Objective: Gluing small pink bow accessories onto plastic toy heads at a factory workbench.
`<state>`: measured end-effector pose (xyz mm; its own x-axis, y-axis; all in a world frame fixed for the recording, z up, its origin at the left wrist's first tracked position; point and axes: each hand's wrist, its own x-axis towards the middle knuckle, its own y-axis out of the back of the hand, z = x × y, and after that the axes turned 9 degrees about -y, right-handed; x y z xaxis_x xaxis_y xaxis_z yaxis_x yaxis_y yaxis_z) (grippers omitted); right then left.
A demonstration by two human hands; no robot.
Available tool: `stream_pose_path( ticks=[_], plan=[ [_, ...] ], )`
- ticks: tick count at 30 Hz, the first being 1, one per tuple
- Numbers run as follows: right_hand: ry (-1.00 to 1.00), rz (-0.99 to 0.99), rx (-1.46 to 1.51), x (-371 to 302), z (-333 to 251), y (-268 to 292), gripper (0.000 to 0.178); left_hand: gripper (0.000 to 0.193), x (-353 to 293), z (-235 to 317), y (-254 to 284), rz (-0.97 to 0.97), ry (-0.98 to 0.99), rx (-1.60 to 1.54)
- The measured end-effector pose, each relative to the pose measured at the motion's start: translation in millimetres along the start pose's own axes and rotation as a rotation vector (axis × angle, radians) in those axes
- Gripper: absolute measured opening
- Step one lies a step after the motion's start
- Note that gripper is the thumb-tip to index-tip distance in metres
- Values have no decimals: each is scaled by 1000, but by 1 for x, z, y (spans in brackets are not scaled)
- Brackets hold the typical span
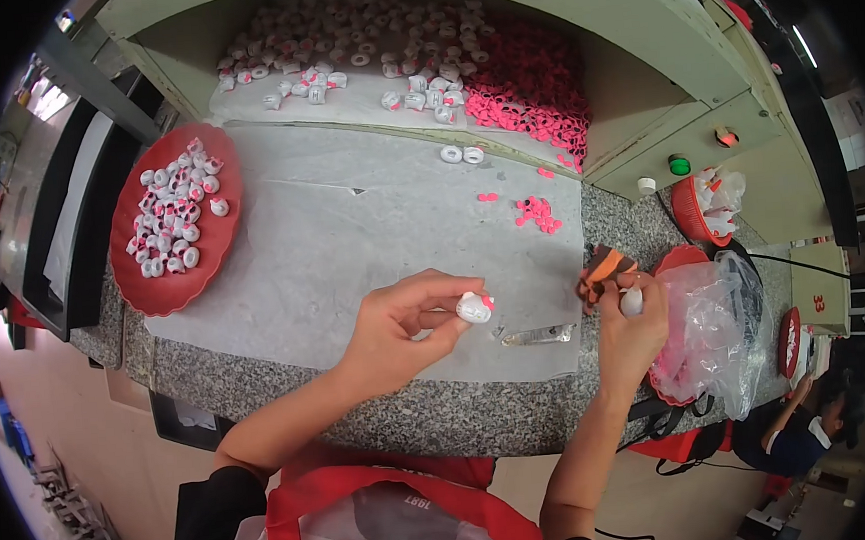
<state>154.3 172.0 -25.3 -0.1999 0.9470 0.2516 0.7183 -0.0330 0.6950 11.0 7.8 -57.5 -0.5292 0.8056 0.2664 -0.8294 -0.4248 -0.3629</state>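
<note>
Left hand point(411, 322) pinches a small rounded white piece with a pink patch point(474, 309) between thumb and fingers, over the front part of the pale translucent sheet point(351, 246) on the speckled grey stone tabletop point(503, 416). Right hand point(632, 331), well apart near the tabletop's front right, is closed round a small white object point(632, 302), its kind unclear; crumpled orange-and-brown cloth point(605, 266) at its fingertips, held or only touched, cannot tell. Done, by my reading: the batch of white-and-pink pieces point(173, 213) in the red scalloped oval dish point(169, 295) at the sheet's left edge. Piece in hand seems near finished, pink already on. Left over: two white rings point(462, 155) at the sheet's back edge, loose pink bits point(536, 215) toward its back right corner. Far more remains, probably, in the white heap point(336, 36) and pink heap point(540, 92) on the shelf behind; how many there are finished, too small to tell.
</note>
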Motion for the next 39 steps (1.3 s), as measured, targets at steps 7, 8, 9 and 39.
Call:
stream_pose_path(
  ticks=[7, 8, 9, 39],
  plan=[
    [58, -461, 490, -13, -23, -9, 37, 40, 1, 3, 5, 66, 76, -85],
    [58, -462, 496, -17, -31, -11, 37, 40, 1, 2, 7, 80, 69, -39],
    [-58, -553, 686, -23, -39, -10, 37, 40, 0, 1, 8, 98, 63, 6],
    [210, -172, 16, -23, 18, -37, 28, 30, -3, 1, 2, 208, 186, 97]
  ],
)
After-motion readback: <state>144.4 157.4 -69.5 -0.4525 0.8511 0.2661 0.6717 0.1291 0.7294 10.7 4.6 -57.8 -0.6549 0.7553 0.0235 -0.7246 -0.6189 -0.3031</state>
